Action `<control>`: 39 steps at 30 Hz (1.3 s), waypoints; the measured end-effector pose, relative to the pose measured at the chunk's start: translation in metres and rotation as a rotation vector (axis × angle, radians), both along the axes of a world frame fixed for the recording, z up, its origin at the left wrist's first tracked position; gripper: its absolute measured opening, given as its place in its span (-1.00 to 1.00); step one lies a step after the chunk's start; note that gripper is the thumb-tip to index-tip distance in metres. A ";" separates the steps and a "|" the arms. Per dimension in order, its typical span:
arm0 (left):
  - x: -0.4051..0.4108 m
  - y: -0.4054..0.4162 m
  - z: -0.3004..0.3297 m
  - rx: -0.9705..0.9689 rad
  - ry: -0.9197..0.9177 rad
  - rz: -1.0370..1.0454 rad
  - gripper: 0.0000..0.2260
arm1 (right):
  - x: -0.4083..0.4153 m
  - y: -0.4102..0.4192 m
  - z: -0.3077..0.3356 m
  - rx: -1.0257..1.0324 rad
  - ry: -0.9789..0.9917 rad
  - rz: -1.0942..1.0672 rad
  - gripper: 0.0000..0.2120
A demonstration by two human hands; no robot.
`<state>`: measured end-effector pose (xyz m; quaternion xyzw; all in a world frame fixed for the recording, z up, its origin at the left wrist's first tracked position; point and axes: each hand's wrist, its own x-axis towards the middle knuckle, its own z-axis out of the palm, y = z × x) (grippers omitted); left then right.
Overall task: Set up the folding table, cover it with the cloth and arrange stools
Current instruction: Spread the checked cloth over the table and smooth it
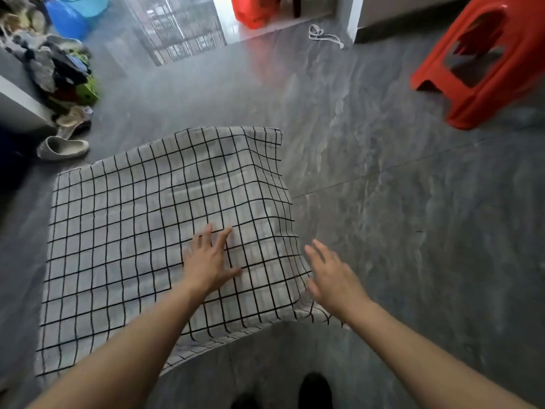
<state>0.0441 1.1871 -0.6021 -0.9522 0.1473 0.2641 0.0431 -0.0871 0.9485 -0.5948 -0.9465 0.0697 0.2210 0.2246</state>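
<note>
A white cloth (132, 219) with a black grid lies spread over the folding table, which it hides completely; its edges hang down at the right and near sides. My left hand (211, 261) rests flat on the cloth near the right edge, fingers apart. My right hand (333, 276) hovers open just past the cloth's right edge, holding nothing. A red plastic stool (483, 63) stands on the grey floor at the far right, well apart from the table.
A pile of shoes and clutter (65, 81) lies at the far left, with a grey slipper (63, 147) close to the table's far left corner. A white cord (323, 35) and a red bag (255, 8) lie near the doorway. My feet (315, 391) stand at the near edge.
</note>
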 end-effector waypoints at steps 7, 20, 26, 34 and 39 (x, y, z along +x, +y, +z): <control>0.037 -0.008 -0.010 0.053 0.216 0.050 0.19 | 0.060 0.046 -0.006 0.101 -0.088 0.347 -0.27; 0.078 -0.034 -0.016 -0.042 0.308 0.178 0.27 | 0.220 0.004 -0.017 -0.200 0.058 0.840 -0.02; 0.092 -0.047 -0.010 -0.046 0.370 0.224 0.27 | 0.298 0.018 0.003 -0.163 -0.093 0.787 -0.55; 0.076 -0.013 -0.004 -0.247 0.010 0.217 -0.27 | 0.432 0.058 -0.003 0.002 -0.171 0.381 -0.60; 0.104 0.009 -0.009 -0.293 -0.168 0.573 -0.60 | 0.521 0.074 -0.037 0.110 0.150 0.441 -0.40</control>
